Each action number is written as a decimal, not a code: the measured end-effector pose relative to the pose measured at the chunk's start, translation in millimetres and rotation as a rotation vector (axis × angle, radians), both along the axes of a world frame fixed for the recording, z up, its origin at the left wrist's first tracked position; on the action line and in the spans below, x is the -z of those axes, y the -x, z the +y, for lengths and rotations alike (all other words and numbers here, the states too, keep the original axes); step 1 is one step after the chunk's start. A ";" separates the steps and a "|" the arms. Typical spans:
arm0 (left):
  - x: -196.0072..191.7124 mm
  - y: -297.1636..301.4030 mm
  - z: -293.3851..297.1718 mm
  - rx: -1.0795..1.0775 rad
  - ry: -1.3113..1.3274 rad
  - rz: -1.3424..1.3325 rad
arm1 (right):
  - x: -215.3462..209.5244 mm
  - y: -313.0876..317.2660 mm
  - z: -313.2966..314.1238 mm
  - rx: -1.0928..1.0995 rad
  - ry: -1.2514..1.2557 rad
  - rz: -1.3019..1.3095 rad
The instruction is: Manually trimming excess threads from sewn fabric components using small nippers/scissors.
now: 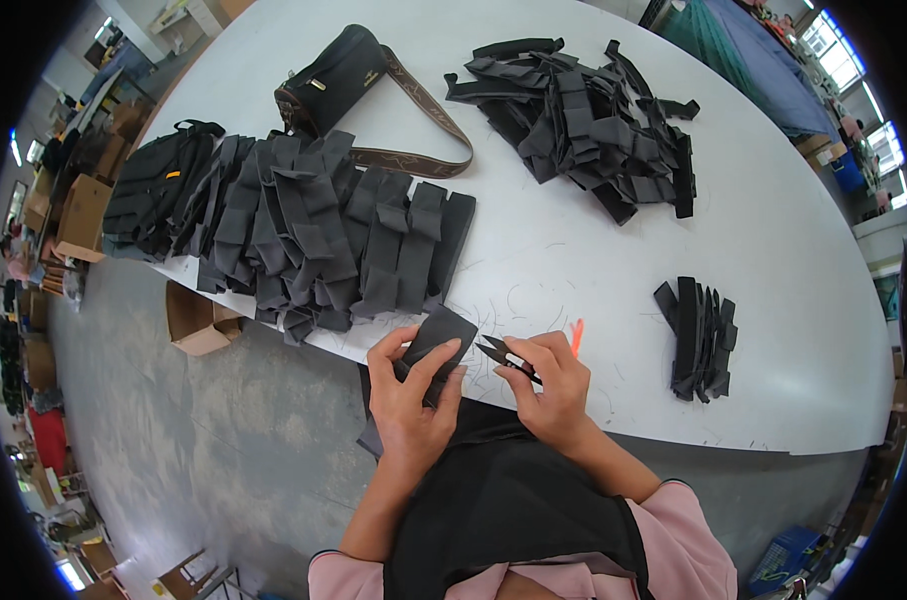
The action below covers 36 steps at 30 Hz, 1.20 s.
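Observation:
Near the table's front edge, my left hand [411,400] grips a dark grey fabric piece [441,335], with fingers and thumb closed on it. Part of the piece hangs down behind that hand. My right hand [551,392] is closed around small black thread snips [511,360]. Their two pointed blades are apart and aim at the right edge of the fabric, a short way from it. An orange tag or cord [576,336] sticks up beside my right hand; what it joins is hidden. Loose thread bits are scattered on the white table [573,260] around both hands.
A large heap of grey fabric pieces [298,225] lies left, beside a black backpack [163,190]. Behind it are a black bag [338,80] and its brown patterned strap [413,160]. Another heap [583,120] lies far right, a small bundle [703,340] nearer. A cardboard box [203,325] stands below the table edge.

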State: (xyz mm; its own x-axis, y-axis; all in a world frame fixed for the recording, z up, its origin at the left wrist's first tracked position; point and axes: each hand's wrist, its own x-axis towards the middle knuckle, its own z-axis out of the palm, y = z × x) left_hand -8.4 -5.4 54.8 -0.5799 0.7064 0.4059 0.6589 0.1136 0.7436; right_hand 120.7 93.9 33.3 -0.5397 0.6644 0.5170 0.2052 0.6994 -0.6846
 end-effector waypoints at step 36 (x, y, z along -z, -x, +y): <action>7.3 -13.1 -15.9 0.124 0.123 -0.262 | -5.4 26.5 -4.4 -0.250 1.081 0.191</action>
